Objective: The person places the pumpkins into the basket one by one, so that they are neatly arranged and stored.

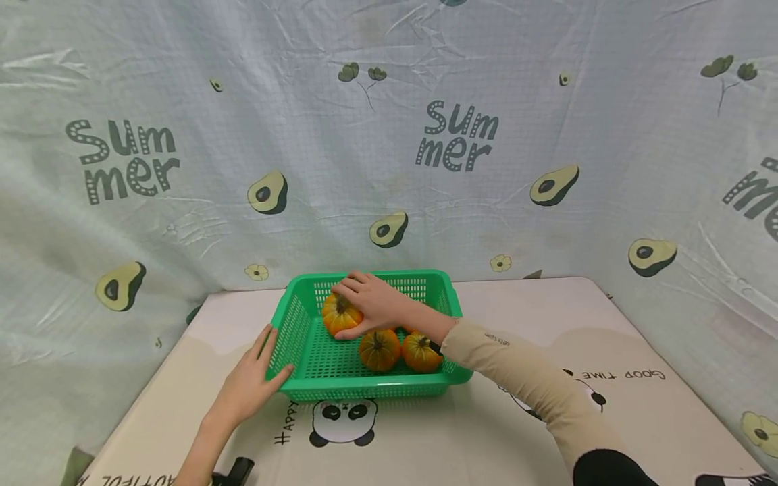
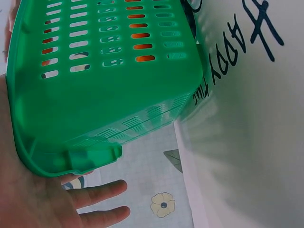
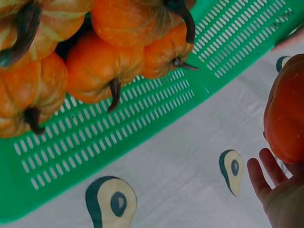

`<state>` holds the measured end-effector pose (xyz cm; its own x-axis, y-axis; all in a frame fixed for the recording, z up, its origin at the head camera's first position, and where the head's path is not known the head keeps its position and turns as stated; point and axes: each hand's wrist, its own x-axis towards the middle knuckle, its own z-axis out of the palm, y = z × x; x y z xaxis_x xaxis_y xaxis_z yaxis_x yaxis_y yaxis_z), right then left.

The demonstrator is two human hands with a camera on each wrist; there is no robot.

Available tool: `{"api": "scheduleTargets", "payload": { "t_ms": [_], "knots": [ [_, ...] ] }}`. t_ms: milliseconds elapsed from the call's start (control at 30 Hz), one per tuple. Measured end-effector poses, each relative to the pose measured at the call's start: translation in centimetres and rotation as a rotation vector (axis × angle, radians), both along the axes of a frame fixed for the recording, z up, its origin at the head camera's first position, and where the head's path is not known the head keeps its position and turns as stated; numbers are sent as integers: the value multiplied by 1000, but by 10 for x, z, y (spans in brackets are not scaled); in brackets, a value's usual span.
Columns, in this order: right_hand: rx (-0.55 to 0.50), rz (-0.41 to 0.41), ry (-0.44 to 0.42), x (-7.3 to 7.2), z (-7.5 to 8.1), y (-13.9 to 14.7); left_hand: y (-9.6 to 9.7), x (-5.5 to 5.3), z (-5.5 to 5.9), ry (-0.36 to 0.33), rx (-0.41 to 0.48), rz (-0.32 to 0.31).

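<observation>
A green plastic basket (image 1: 377, 383) with slotted walls stands on the table. My right hand (image 1: 381, 304) grips a small orange pumpkin (image 1: 338, 321) over the basket's left part; its red-orange side shows in the right wrist view. Several more pumpkins (image 3: 107, 66) with dark stems sit at the basket's right, partly hidden by my right arm in the head view. At the basket's left end my left hand (image 1: 248, 386) touches the outer side and rim. Its fingers (image 2: 102, 192) extend straight past the rim in the left wrist view.
The pale table (image 1: 486, 439) carries printed pandas and lettering. A whitish sheet (image 1: 328, 162) with avocado and "summer" prints hangs behind the basket and along both sides.
</observation>
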<state>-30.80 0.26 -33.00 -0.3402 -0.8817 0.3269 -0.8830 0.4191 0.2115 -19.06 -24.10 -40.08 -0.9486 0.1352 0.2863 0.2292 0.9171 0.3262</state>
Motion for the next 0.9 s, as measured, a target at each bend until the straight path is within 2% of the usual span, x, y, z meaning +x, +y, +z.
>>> {"api": "scheduleTargets", "payload": {
  "t_ms": [267,667,900],
  "knots": [
    [55,-49,-32,-5,-18,-11,0,-4,-3,-9,0,1],
    [189,-117,-88,-8,-42,-16,0,-2,-3,-9,10,2],
    [261,-105,-33,-8,-53,-20,-1,-2,-4,-8,12,0]
  ]
}}
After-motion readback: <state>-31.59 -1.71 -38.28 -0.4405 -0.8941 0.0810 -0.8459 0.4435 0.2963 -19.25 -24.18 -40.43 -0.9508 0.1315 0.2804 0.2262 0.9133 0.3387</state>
